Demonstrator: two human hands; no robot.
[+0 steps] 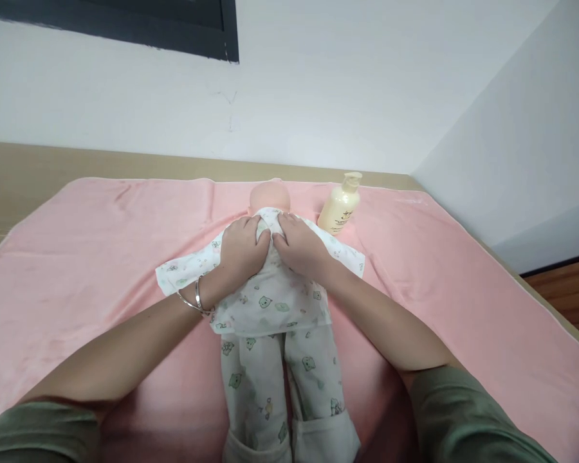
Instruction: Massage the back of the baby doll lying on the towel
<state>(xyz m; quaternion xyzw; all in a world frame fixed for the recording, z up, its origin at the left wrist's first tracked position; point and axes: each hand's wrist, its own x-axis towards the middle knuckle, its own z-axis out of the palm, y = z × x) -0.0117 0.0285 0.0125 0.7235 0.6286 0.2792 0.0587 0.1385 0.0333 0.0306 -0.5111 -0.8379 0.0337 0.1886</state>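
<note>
A baby doll [280, 308] in a white printed top and matching trousers [313, 373] lies stretched out, its bald head [270, 196] pointing away from me. No face shows on the head. My left hand [244, 244] lies on the doll's upper body by its left-side shoulder in view, fingers spread over the cloth and thumb pointing inward. On the opposite shoulder rests my right hand [302, 244], also open, its thumb close to the other one. The doll's sleeves spread out to both sides; no doll hands are visible.
A pale yellow pump bottle [339, 209] stands to the right of the doll's head. Beneath everything spreads a pink blanket [91, 270] over a wooden surface [24, 173]. A white wall [318, 96] rises behind, with a dark frame [174, 26] at upper left.
</note>
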